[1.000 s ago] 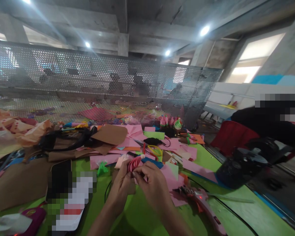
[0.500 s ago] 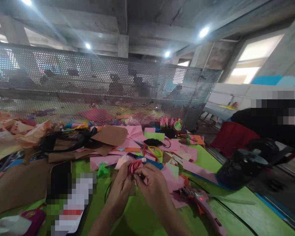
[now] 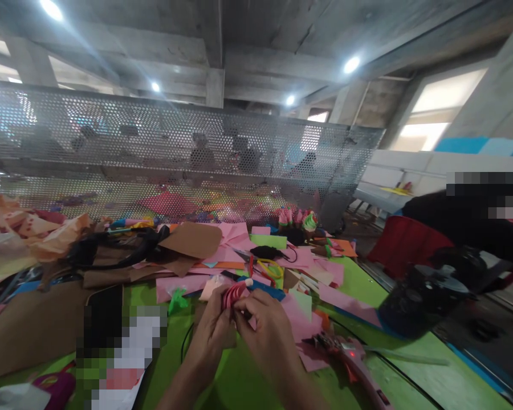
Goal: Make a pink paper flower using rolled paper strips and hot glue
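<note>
Between my two hands is a small pink-and-red striped paper piece with a pale tip, at the middle of the head view. My left hand is closed around its left side. My right hand pinches at its lower right edge with thumb and forefinger, the fingertips of both hands almost meeting. The underside of the piece is hidden by my fingers. To the right of my right hand lies a pink glue gun with a red light lit. A crumpled green scrap is left of my left hand.
Pink paper sheets, brown sheets and scissors with red and yellow handles cover the green table. Finished-looking paper cones stand at the back. A perforated metal screen rises behind. A dark jar stands right.
My hands keep the striped piece in nearly the same place, with only slight finger movement. The whole view has shifted slightly.
</note>
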`<state>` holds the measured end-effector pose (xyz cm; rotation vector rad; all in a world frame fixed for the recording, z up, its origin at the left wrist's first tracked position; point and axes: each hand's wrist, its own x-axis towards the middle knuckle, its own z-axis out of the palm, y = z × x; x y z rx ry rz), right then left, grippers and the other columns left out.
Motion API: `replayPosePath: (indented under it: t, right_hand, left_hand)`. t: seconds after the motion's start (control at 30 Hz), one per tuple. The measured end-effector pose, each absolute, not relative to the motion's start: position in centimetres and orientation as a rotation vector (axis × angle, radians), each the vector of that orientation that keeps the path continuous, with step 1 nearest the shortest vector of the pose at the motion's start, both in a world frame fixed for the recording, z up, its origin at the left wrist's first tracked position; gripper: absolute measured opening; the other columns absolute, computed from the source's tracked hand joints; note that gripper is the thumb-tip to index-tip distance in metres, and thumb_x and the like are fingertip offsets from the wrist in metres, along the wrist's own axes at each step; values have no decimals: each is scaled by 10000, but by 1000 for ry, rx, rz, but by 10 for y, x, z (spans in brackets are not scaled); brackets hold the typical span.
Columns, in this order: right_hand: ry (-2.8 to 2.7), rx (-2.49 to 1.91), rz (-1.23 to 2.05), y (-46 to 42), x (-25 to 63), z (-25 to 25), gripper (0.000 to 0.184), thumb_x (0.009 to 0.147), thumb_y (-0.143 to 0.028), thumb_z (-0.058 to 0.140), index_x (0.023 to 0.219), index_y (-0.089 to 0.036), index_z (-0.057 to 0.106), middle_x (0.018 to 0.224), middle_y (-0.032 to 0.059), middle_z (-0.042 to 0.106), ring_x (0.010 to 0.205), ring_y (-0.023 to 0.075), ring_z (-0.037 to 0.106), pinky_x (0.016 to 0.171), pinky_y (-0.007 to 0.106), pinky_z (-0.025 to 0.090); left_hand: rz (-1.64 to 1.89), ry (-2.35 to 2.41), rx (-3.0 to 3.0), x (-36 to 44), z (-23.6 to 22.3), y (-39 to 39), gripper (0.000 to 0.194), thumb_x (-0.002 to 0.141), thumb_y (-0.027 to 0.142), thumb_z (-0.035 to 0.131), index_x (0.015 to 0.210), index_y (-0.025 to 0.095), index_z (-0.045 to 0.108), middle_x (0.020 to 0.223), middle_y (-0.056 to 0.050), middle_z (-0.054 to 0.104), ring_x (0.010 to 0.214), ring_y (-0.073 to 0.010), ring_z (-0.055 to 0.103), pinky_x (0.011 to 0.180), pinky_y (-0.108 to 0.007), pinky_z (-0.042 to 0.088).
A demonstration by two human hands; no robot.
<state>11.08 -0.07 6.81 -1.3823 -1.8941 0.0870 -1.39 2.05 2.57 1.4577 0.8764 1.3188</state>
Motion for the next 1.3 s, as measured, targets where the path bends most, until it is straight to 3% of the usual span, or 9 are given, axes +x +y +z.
replayPosePath:
  t: [0.4, 0.67, 1.03, 1.3]
  right_hand:
    - [-1932, -1394, 116, -1, 108, 66, 153, 827, -48, 597, 799, -191, 641, 732, -1, 601, 658, 156, 542, 606, 253, 352]
    - [-1930, -1387, 42, -1, 108, 65, 139, 833, -76, 599, 776, -199, 633, 719, -2, 603, 644, 153, 554, 581, 245, 356]
    - [-1954, -1418, -67, -1, 110, 64, 130, 855, -89, 590, 795, -201, 623, 773, 9, 632, 679, 161, 571, 624, 258, 360]
    - [-1971, -1396, -43, -1, 111, 67, 134, 842, -75, 589, 798, -197, 622, 761, 3, 614, 653, 149, 554, 606, 248, 360]
  left_hand:
    - [1237, 862, 1418, -17, 33, 21, 355, 948, 326, 398, 1278, 204, 444, 1411, -92, 501, 1329, -254, 414, 1056, -365, 355]
    - [1216, 862, 1441, -19, 35, 17, 367, 965, 330, 372, 1301, 209, 451, 1393, -94, 521, 1348, -236, 397, 1112, -370, 289]
    - [1277, 878, 1349, -13, 28, 21, 374, 912, 342, 417, 1256, 210, 475, 1295, -84, 586, 1223, -258, 514, 1050, -372, 358]
    - [1270, 873, 1306, -14, 20, 26, 471, 875, 433, 510, 1279, 193, 472, 1295, -91, 577, 1284, -270, 462, 1092, -361, 314]
